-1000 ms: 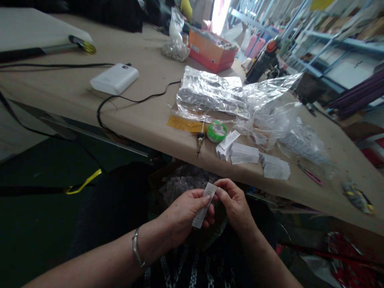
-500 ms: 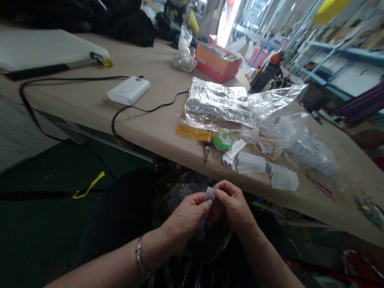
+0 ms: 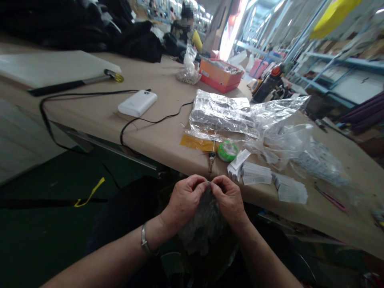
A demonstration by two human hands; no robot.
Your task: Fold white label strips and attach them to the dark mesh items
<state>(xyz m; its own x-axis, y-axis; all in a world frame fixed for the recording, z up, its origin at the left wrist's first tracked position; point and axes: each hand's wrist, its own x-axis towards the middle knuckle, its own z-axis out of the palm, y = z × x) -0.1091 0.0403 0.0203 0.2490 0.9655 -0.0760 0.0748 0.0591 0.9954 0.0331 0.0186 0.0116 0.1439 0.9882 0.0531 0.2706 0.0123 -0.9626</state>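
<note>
My left hand (image 3: 186, 200) and my right hand (image 3: 229, 199) meet at their fingertips just below the table edge. Both pinch something at that meeting point, too small and hidden to name. Beneath them lies a heap of pale translucent pieces (image 3: 204, 226) near my lap. On the table just beyond sit a pen-like tool with a metal tip (image 3: 211, 157), a green tape roll (image 3: 227, 151) and fanned stacks of white printed strips (image 3: 256, 173).
Clear plastic bags (image 3: 222, 114) lie behind the strips. A white power bank (image 3: 138, 103) with a black cable, an orange box (image 3: 220, 75), a black-handled tool (image 3: 60, 87) and pink tweezers (image 3: 331, 198) are on the table (image 3: 168, 138). A person stands far back.
The white strip that showed between my hands no longer shows. My fingertips have come together, and more of the heap below is visible. The whole view has shifted slightly.
</note>
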